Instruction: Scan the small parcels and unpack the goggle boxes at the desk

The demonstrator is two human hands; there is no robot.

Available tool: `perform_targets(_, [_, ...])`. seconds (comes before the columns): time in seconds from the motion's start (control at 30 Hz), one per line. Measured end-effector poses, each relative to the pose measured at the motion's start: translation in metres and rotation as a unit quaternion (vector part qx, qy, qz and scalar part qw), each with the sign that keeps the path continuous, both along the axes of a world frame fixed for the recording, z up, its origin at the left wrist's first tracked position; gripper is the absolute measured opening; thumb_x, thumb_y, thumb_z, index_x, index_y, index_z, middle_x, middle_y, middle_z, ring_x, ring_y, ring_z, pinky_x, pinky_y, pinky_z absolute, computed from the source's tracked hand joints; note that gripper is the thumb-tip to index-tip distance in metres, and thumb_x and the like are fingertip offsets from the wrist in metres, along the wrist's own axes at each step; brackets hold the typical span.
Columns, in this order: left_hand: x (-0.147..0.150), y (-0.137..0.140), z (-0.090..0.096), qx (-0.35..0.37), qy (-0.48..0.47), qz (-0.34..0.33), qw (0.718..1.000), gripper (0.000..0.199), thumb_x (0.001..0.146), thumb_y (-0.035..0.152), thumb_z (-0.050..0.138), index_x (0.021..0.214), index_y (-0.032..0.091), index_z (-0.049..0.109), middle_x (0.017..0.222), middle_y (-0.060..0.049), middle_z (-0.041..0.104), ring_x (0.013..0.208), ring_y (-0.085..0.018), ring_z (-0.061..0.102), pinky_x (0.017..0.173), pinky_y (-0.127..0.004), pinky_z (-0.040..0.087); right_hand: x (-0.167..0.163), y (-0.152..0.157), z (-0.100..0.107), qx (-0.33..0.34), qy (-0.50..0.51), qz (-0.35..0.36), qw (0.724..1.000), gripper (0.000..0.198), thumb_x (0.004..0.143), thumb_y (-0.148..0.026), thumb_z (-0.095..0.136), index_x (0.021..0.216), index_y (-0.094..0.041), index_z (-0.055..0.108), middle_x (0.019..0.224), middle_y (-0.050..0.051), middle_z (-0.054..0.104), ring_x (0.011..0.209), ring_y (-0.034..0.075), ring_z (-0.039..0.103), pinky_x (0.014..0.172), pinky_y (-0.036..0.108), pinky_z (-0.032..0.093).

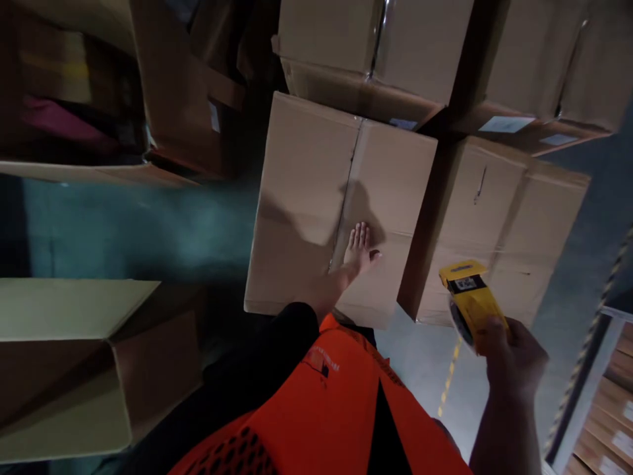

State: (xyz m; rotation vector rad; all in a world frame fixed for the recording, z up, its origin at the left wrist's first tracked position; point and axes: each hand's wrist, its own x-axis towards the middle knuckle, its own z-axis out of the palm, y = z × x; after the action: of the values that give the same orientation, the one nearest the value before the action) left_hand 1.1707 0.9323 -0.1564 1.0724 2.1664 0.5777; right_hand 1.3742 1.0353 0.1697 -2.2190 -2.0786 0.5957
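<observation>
Dim light falls on the grey-green floor of a storeroom, where open cartons stand to the person's left, more closed boxes sit beyond, and a yellow-marked strip runs across the ground near me. On the middle box, just right of its centre seam and nearer the near edge than the far one, the left hand lies flat, fingers nearly together, thumb out. The right hand grips a yellow tape dispenser above the right-hand box's near edge, its thumb on the casing, the other fingers mostly hidden from me.
</observation>
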Motion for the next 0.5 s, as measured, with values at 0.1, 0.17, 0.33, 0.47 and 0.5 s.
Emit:
perform_targets(0.1, [-0.032, -0.027, 0.004, 0.018, 0.016, -0.048, 0.999, 0.093, 0.11, 0.055, 0.057, 0.178, -0.004, 0.031, 0.187, -0.026, 0.017, 0.178, -0.036, 0.014, 0.146, -0.053, 0.01, 0.008, 0.006, 0.002, -0.015, -0.002, 0.001, 1.0, 0.061, 0.077, -0.066, 0.071, 0.104, -0.013, 0.083, 0.073, 0.008, 0.07, 0.072, 0.026, 0.065, 0.062, 0.036, 0.049])
perform_targets(0.17, [-0.07, -0.065, 0.009, 0.03, 0.03, -0.054, 0.998, 0.084, 0.109, 0.053, 0.058, 0.177, 0.006, 0.039, 0.187, -0.019, 0.029, 0.177, -0.031, 0.022, 0.147, -0.05, 0.011, 0.013, 0.008, 0.005, -0.028, 0.01, 0.001, 1.0, 0.063, 0.076, -0.067, 0.07, 0.104, -0.012, 0.082, 0.077, 0.01, 0.072, 0.074, 0.028, 0.067, 0.062, 0.037, 0.05])
perform_targets(0.33, [-0.172, -0.183, 0.029, -0.033, 0.105, 0.086, 0.99, 0.073, 0.105, 0.062, 0.055, 0.167, 0.024, 0.054, 0.182, -0.009, 0.044, 0.175, -0.036, 0.028, 0.144, -0.06, 0.018, 0.024, 0.0, 0.018, -0.053, 0.042, -0.008, 0.998, 0.058, 0.082, -0.07, 0.07, 0.103, -0.017, 0.081, 0.079, 0.009, 0.074, 0.078, 0.029, 0.069, 0.066, 0.037, 0.052])
perform_targets(0.47, [-0.174, -0.188, 0.037, -0.098, 0.158, 0.239, 0.953, 0.078, 0.112, 0.06, 0.04, 0.177, 0.017, 0.038, 0.187, -0.017, 0.032, 0.176, -0.046, 0.013, 0.142, -0.072, 0.014, 0.027, -0.009, 0.02, -0.062, 0.035, -0.018, 0.997, 0.059, 0.086, -0.075, 0.065, 0.103, -0.021, 0.081, 0.07, 0.007, 0.072, 0.072, 0.03, 0.069, 0.065, 0.04, 0.051])
perform_targets(0.5, [-0.159, -0.171, 0.038, -0.105, 0.162, 0.255, 0.947, 0.079, 0.113, 0.056, 0.038, 0.178, 0.011, 0.035, 0.187, -0.022, 0.029, 0.176, -0.049, 0.01, 0.141, -0.074, 0.015, 0.026, -0.011, 0.017, -0.062, 0.028, -0.019, 0.998, 0.06, 0.086, -0.077, 0.064, 0.103, -0.022, 0.081, 0.07, 0.007, 0.073, 0.071, 0.031, 0.069, 0.065, 0.041, 0.051])
